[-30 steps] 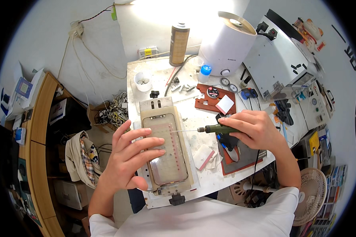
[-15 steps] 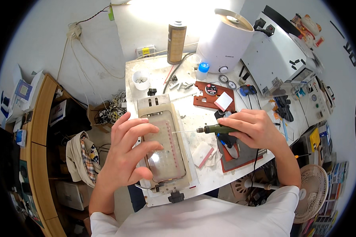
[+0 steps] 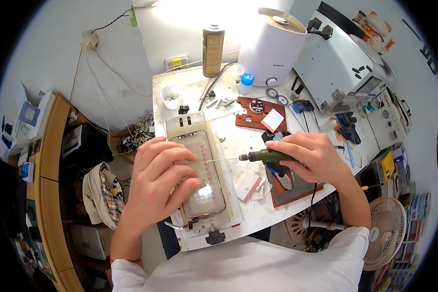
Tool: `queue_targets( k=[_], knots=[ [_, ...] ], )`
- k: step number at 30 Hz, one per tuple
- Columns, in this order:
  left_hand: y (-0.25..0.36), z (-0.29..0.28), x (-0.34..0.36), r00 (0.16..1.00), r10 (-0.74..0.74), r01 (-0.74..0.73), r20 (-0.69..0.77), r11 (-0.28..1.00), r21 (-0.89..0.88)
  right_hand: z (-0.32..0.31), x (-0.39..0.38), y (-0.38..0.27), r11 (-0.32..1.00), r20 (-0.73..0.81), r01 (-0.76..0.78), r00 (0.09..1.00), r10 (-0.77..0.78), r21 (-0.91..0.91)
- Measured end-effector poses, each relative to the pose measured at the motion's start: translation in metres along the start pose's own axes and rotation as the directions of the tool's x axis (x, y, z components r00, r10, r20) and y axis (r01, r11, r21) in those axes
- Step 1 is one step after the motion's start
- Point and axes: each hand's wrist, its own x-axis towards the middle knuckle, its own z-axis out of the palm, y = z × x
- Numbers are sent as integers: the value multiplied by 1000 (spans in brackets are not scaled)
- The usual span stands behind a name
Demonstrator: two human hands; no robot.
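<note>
Your left hand (image 3: 155, 182) has drawn its fingers inward since the earlier frames: they lay spread along the panel's left side and now bend toward the thumb. Working from the left, that hand is half open, thumb a little apart from the fingers, with nothing visible in its grasp; you reach over the panel's left edge, and I can't tell whether your fingertips touch it.

Beneath them lies the phone-shaped panel (image 3: 210, 187), set lengthwise on a pale metal fixture (image 3: 186, 122) at the near left of the white table (image 3: 230, 135). It looks flat, greyish and cloudy, with rounded corners and a dark rim. Small pinkish dots run in a line down its right half, and a bright glare sits near its middle, with faint round marks just below. That glare was farther left on the panel before.

To its right, the thin bit (image 3: 225, 159) of your green rotary tool (image 3: 267, 155) points left, its tip over the dotted line; contact can't be made out. Your right hand (image 3: 312, 156) is closed around the tool's body, thumb and fingers pinching it much as before. A pink-edged white block (image 3: 248, 186) lies between fixture and tool.
</note>
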Motion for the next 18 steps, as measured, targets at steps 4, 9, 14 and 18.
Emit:
queue_targets(
  k=[4,9,14,18],
  knots=[
    [6,2,7,999,-24,25,-29,1000,17,1,0,-2,1000,-14,-13,1000,13,19],
    [5,0,8,1000,-24,23,3,999,34,3,-5,0,1000,6,-18,1000,18,23],
    [9,-3,7,1000,-19,18,19,999,47,0,-7,-5,998,13,-40,999,40,46],
    [15,-2,8,996,-68,66,-62,997,-28,-5,-7,-10,997,-2,-40,999,40,70]
  ],
)
